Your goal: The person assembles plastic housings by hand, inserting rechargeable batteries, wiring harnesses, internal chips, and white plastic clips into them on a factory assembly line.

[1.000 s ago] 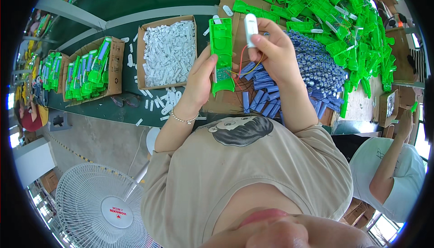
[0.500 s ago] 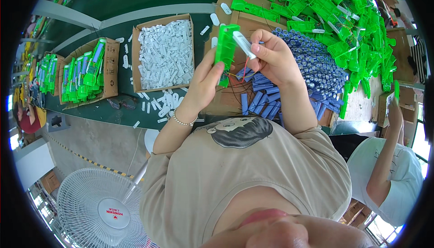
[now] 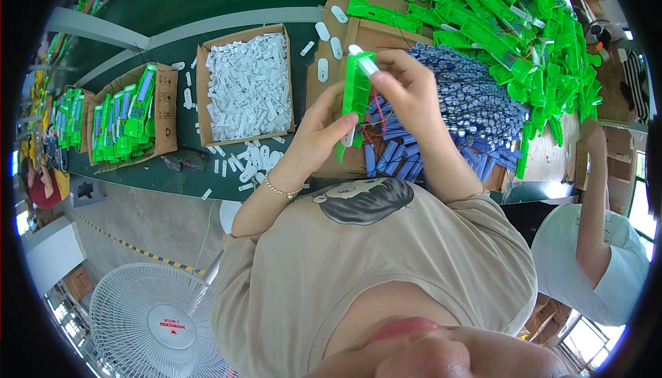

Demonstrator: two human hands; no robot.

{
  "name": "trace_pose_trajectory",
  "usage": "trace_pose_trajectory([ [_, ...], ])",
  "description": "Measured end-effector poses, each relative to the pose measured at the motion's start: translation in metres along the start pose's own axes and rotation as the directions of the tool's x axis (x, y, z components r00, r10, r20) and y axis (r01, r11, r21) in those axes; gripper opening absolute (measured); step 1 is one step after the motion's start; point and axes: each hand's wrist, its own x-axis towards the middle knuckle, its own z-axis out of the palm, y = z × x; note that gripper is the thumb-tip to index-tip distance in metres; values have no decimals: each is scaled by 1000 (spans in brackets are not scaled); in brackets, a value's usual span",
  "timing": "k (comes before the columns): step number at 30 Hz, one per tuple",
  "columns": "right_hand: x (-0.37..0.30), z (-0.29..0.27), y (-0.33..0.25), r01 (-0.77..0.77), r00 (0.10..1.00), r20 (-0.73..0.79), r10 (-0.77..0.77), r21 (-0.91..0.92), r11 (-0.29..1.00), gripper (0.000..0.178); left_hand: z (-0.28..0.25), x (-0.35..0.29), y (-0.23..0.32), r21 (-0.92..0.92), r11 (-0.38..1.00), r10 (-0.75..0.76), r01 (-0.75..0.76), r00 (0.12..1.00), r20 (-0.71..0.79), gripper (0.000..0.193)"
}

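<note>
Casing (image 3: 355, 95): green, and we held it right of the carton (image 3: 203, 95) of white pieces (image 3: 248, 88).
Left hand (image 3: 318, 124): we gripped the casing's near part, just right of the carton.
Right hand (image 3: 408, 90): we pinched a white part (image 3: 367, 66) at the casing's far end, farther right of the carton.
Blue cylinders (image 3: 469, 99): we had these heaped well right of the carton.

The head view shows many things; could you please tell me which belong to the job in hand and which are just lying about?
Seemingly in the job:
Green casing, in the left hand
White piece, in the right hand
Likely the blue cylinders and boxed white parts

Seemingly just about:
What look like glasses, on the bench
White fan
</note>
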Motion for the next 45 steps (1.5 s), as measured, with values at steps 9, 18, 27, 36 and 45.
trace_pose_trajectory([
  [9,4,-2,-10,-219,972,69,225,-91,972,42,13,-6,0,-221,957,-185,190,982,43,53],
  [18,-6,-7,-14,-191,922,372,109,189,963,47,-13,-2,11,717,592,612,-367,784,-105,60],
  [27,-19,0,0,-320,875,484,-16,603,731,51,-11,-13,20,789,405,628,-463,768,128,44],
  [36,-20,9,0,-130,979,195,52,412,902,47,12,-24,19,210,976,-42,66,992,-120,60],
  [45,-27,22,9,-75,989,137,51,174,982,15,11,-27,17,594,805,147,-10,972,-182,49],
])
